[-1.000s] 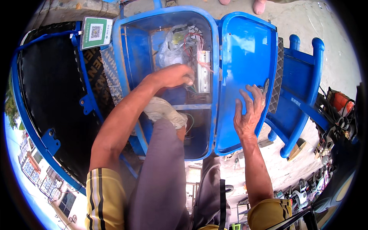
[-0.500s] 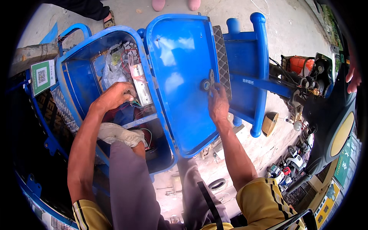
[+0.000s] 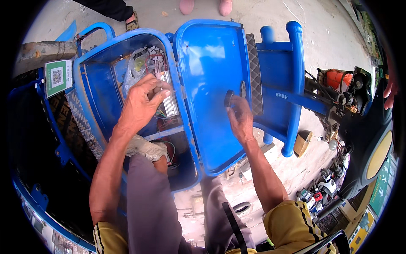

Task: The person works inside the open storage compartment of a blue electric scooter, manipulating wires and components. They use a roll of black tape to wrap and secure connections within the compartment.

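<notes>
A roll of black tape (image 3: 229,98) is in the fingers of my right hand (image 3: 242,120), just above the blue lid (image 3: 207,139). A small dark tool (image 3: 242,89), perhaps pliers, lies on the lid beside that hand. My left hand (image 3: 143,103) is raised over the open blue compartment (image 3: 95,80), thumb and fingers pinched together; I cannot make out what is between them. Near it sits a silver finned metal box (image 3: 171,103), with thin coloured wires by its lower end. A clear plastic bag (image 3: 133,70) lies behind the left hand.
My shoe (image 3: 146,148) rests inside the compartment's near part. Right of the lid are a quilted dark pad (image 3: 253,72) and a blue tubular frame (image 3: 296,84). A green-and-white sign (image 3: 58,78) hangs at left. Another person's feet (image 3: 207,6) stand at the far side.
My right hand has picked the tape roll up off the lid, leaving the dark tool there. My left hand has risen from beside the wires. The view has shifted slightly.
</notes>
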Available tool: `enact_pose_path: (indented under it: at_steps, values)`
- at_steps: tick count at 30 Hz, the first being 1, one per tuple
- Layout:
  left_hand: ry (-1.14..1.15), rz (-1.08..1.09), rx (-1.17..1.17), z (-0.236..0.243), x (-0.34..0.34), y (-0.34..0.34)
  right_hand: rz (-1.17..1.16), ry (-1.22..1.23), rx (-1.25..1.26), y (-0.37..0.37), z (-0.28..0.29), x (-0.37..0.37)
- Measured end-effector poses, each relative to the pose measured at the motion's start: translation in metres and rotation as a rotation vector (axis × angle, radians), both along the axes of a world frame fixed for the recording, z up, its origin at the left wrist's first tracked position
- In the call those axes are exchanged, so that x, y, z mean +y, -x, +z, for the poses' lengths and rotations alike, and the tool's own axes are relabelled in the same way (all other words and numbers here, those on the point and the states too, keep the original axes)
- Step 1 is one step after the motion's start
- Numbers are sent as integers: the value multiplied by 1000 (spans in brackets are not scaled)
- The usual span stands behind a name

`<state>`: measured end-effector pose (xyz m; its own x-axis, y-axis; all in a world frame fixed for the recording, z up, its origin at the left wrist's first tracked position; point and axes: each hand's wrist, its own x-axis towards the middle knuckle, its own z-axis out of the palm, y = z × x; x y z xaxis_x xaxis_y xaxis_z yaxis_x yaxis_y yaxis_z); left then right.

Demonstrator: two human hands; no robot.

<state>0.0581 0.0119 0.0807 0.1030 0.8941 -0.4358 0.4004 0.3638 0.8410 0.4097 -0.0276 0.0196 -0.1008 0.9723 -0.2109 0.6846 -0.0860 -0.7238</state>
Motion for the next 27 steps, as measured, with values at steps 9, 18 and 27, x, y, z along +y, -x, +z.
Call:
enact_pose_path:
  at_steps: [9, 18, 27]
  values:
    - [-330, -42, -63, 12, -32, -65, 166, -144, 137, 71, 67, -18]
    - [-451, -9, 137, 11, -54, -69, 312, -290, -33, 73, 64, -18]
    - [-285, -63, 187, 9, -72, -86, 388, -239, -70, 61, 67, -37]
